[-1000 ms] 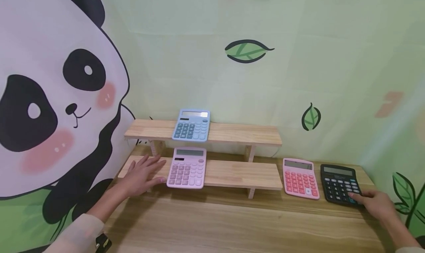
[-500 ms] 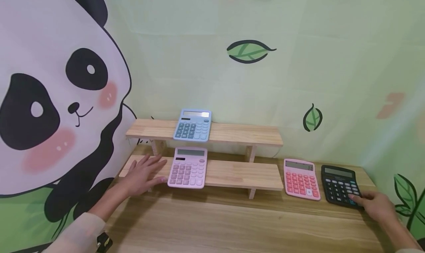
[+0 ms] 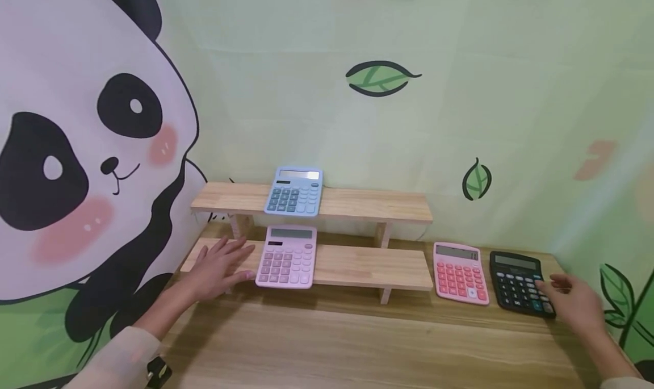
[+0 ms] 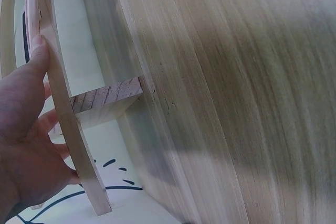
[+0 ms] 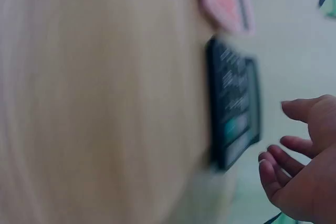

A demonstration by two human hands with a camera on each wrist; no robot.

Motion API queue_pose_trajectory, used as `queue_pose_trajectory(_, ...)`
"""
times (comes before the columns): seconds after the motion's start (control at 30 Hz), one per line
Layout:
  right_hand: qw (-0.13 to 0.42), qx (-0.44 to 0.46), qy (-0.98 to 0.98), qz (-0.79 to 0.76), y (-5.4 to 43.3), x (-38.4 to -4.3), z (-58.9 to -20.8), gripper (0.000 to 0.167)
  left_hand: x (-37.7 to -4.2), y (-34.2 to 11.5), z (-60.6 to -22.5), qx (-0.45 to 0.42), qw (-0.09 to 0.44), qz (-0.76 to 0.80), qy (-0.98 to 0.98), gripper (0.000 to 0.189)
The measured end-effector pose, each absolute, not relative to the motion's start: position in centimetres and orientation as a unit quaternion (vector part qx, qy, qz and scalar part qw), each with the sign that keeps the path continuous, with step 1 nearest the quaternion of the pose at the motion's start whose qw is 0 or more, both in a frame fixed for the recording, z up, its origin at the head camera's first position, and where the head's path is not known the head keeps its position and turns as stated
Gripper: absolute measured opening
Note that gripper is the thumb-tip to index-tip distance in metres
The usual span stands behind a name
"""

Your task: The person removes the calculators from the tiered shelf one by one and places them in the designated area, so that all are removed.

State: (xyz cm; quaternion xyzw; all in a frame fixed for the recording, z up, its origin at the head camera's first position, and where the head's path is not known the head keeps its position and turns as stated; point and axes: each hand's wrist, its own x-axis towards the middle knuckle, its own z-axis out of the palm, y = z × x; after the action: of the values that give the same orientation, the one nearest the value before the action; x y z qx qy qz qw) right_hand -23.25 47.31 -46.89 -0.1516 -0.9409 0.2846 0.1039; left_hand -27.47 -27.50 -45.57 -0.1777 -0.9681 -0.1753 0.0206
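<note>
A lilac-pink calculator (image 3: 286,256) leans on the lower wooden shelf. My left hand (image 3: 217,268) rests spread on that shelf (image 3: 373,267) at its left side, thumb tip right by the calculator's lower left edge. In the left wrist view the left hand (image 4: 31,140) lies along the shelf board. On the table at the right is a black calculator (image 3: 518,284). Right beside it is my right hand (image 3: 577,304), fingers loosely bent and holding nothing. The right wrist view shows a gap between the right hand (image 5: 304,166) and the black calculator (image 5: 233,103).
A blue calculator (image 3: 294,191) stands on the upper shelf (image 3: 378,204). Between the shelf stand and the black calculator lies a pink calculator (image 3: 461,272) with coral keys. Behind everything rises a green backdrop (image 3: 286,93) with a panda drawing (image 3: 76,111).
My right hand has let go of the black calculator's right edge and lifted slightly away from it. The left hand and the other calculators stay as they were.
</note>
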Motion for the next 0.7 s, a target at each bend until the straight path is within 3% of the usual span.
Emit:
queue_pose_trajectory(0.23,0.170,-0.050,-0.929,0.326,39.9,-22.8,-42.0,0.055,-27.6,-27.5,-45.7,-0.176,0.022,-0.171,-0.969,0.077)
queue_pose_trajectory(0.7,0.142,0.107,-0.852,0.492,23.9,-23.4,-37.0,0.046,-27.5,-27.3,-45.3,-0.179,0.020,-0.174,-0.968,0.074)
